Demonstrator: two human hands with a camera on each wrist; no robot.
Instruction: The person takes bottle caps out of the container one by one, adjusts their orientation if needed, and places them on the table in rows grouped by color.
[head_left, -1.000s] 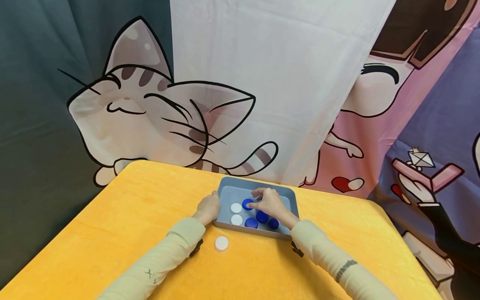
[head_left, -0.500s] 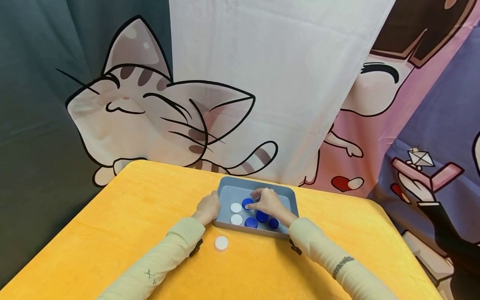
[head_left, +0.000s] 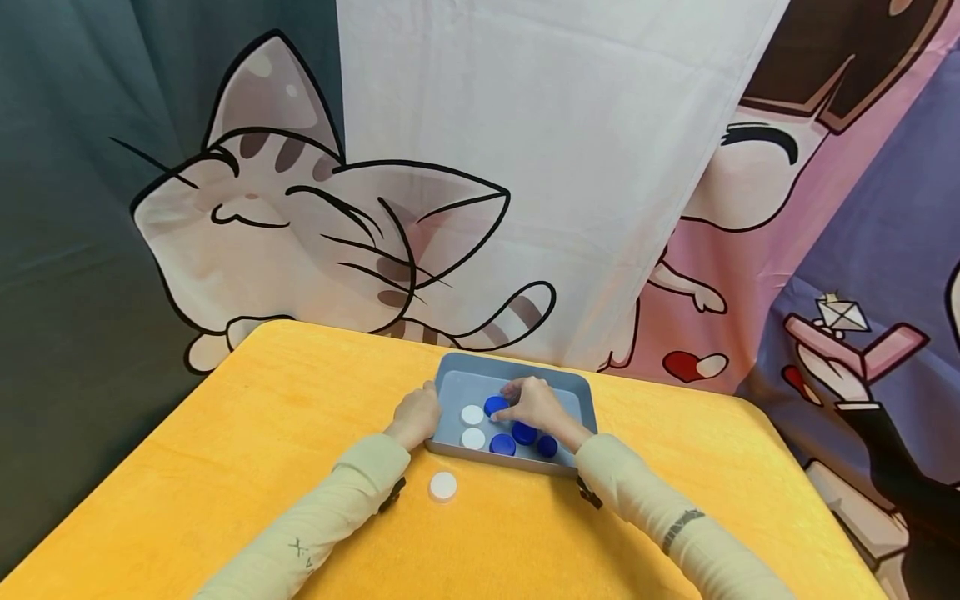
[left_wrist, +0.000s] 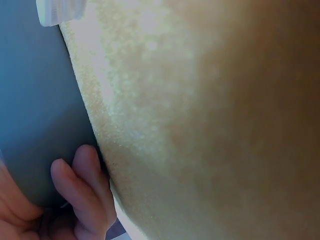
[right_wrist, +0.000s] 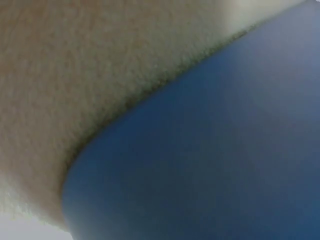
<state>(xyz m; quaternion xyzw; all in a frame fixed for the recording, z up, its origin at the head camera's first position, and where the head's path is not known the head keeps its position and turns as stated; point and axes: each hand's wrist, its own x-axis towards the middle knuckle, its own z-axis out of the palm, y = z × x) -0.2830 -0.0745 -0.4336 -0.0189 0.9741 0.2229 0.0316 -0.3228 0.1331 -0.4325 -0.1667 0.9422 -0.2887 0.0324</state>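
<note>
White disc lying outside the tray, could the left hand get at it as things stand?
Probably yes: the white disc lies on the yellow tabletop with nothing over it, though the left hand would likely have to let go of the tray first.

blue cap (head_left: pixel 494 405): partly hidden by right fingers (head_left: pixel 512 412) | sleeves (head_left: pixel 326 508): cut off

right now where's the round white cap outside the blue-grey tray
In the head view, the white cap lies on the yellow tabletop, below the left end of the tray, right of the cream left sleeve.
</note>
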